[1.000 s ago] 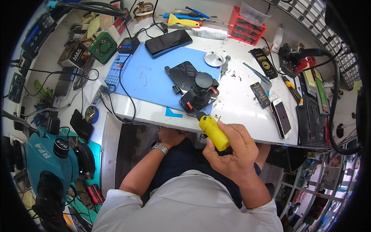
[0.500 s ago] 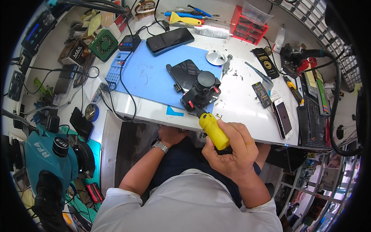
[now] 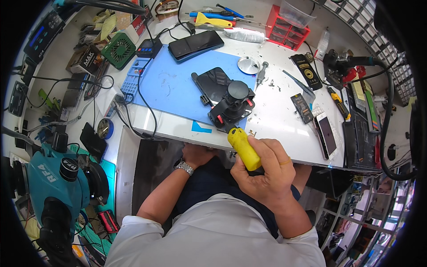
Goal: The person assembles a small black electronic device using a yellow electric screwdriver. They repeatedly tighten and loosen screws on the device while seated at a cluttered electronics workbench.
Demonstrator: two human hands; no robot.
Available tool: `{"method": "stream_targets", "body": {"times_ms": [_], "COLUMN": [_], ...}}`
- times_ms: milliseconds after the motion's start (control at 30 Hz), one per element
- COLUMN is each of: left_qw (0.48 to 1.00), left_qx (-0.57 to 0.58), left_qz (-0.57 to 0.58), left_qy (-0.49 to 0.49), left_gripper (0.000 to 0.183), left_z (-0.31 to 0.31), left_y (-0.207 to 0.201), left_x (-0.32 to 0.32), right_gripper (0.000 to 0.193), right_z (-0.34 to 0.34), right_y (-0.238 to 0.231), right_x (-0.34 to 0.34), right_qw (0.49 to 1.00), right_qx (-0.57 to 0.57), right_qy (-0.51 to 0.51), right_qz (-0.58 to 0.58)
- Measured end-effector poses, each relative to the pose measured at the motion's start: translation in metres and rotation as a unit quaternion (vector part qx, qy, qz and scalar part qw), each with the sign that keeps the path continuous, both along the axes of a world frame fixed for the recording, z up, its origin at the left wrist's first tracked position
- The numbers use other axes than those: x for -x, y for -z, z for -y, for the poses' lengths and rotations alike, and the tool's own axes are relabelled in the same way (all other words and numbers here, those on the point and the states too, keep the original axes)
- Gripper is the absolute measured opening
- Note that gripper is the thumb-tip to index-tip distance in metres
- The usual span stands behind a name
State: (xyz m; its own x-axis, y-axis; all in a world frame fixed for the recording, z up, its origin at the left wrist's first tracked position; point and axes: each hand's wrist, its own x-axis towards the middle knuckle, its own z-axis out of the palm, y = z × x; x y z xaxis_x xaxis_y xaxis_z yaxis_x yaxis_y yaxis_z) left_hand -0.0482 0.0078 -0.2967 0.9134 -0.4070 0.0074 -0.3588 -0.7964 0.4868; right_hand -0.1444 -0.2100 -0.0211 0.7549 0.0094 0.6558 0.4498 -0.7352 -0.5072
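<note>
My right hand (image 3: 269, 171) is closed around a stubby yellow cylinder (image 3: 243, 149), perhaps a bottle or a tool handle. Its dark tip points up and left at a black clamp (image 3: 238, 95) with a round knob and red tabs; whether they touch is hard to tell. That clamp sits over a dark phone (image 3: 213, 83) on a blue mat (image 3: 167, 82). Below the table edge, near my lap, is my left hand (image 3: 198, 155), its fingers mostly hidden; a metal watch (image 3: 184, 167) circles that wrist.
A second phone (image 3: 195, 46) lies at the mat's far edge, with a round metal dish (image 3: 248, 65) and a screwdriver (image 3: 262, 73) to its right. Farther right lies a white-framed phone (image 3: 325, 135). A teal microscope (image 3: 55, 180) stands at left; cables (image 3: 153, 107) hang over the table edge.
My right hand and the yellow cylinder have shifted very slightly up and left, bringing its tip closer to the clamp. The left hand stays put.
</note>
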Motion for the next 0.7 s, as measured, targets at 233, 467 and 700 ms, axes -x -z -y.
{"method": "stream_targets", "body": {"times_ms": [233,467,700], "left_qw": [1.0,1.0,1.0], "left_qx": [-0.01,0.003,-0.017], "left_qz": [0.014,0.009,-0.013], "left_qy": [0.001,0.005,-0.008], "left_gripper": [0.068,0.07,0.076], "left_z": [-0.001,0.0,-0.001], "left_y": [0.004,0.007,0.014], "left_x": [0.0,-0.001,-0.002], "right_gripper": [0.063,0.063,0.062], "right_z": [0.002,0.001,-0.001], "right_y": [-0.001,-0.01,-0.017], "right_x": [0.001,0.004,0.002], "right_qw": [1.0,1.0,0.999], "right_qx": [0.014,0.023,0.024], "right_qy": [-0.012,-0.006,-0.01], "right_qz": [0.001,-0.018,-0.031]}}
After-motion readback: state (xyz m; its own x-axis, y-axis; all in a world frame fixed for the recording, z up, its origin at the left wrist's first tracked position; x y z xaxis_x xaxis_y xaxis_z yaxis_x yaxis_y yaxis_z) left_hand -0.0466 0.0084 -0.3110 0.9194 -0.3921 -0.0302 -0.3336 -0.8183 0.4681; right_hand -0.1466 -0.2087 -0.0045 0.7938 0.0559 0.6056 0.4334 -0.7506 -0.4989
